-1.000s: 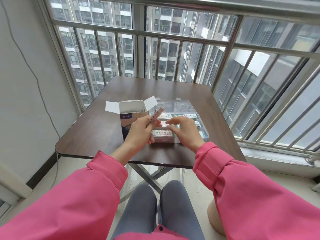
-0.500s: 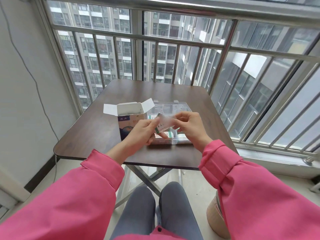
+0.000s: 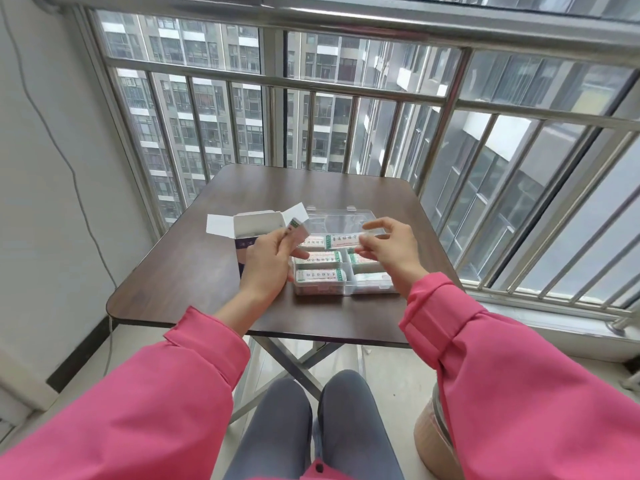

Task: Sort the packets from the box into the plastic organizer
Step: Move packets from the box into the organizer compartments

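The clear plastic organizer [image 3: 360, 216] sits mid-table with its lid open to the rear. Several white packets with green ends lie in its compartments, such as one packet [image 3: 320, 274] at the near left. An open cardboard box [image 3: 254, 223], white inside and dark outside, stands just left of the organizer. My left hand [image 3: 266, 265] pinches a small bunch of packets [image 3: 297, 230] in front of the box. My right hand [image 3: 388, 252] pinches a single packet [image 3: 343, 241] level above the organizer's middle.
The dark wooden table [image 3: 194, 271] stands against a metal window railing [image 3: 381, 95] at the far side. A white wall [image 3: 41, 168] with a hanging cable is on the left. A tan container [image 3: 433, 441] rests on the floor by my right leg.
My hands have drawn apart. The right hand has taken one packet from the left hand's bunch and carried it rightward over the organizer. The left hand keeps the rest.
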Demonstrator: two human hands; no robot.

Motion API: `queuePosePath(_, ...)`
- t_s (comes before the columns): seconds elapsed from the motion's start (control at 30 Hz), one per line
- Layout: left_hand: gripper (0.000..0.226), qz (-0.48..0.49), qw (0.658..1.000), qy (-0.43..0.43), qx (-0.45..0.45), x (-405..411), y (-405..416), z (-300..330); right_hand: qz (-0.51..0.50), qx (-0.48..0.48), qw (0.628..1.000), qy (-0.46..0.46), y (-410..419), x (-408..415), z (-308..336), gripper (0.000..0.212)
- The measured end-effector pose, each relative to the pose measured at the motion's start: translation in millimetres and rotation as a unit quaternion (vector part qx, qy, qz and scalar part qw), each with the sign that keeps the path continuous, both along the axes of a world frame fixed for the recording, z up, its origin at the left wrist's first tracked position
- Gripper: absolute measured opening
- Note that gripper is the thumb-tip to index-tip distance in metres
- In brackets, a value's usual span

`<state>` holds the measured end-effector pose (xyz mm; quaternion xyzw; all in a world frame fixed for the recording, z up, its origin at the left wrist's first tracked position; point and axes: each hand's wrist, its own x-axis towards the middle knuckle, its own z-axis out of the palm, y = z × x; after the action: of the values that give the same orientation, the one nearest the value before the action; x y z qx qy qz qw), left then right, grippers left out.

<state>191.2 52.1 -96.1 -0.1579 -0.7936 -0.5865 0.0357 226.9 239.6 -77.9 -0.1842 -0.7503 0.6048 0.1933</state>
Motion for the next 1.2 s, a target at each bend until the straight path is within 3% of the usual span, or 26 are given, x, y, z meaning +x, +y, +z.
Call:
queuePosePath(0.27, 0.031, 0.045, 0.996, 0.038, -0.062, -13.1, 0.1, 4.4, -0.008, 0.115, 0.992, -0.045, -7.6, -51.8, -2.3, 0.014)
queuePosePath(0.57, 0.033, 0.053, 0.992, 0.064, -0.092, -28.9, -2.5, -3.8, 0.040, 0.287, 0.949, -0.124, -17.9, -85.7, -19.9, 0.012)
queuePosePath(0.93, 0.032, 0.047, 0.993, 0.076, -0.083, -30.7, -3.5, -7.1, 0.061, 0.335, 0.923, -0.176, -22.1, -88.6, -24.0, 0.010)
queuePosePath(1.2, 0.033, 0.031, 0.994, 0.080, -0.071, -28.6, -2.4, -5.3, 0.057, 0.358, 0.917, -0.165, -19.6, -89.1, -24.7, 0.015)
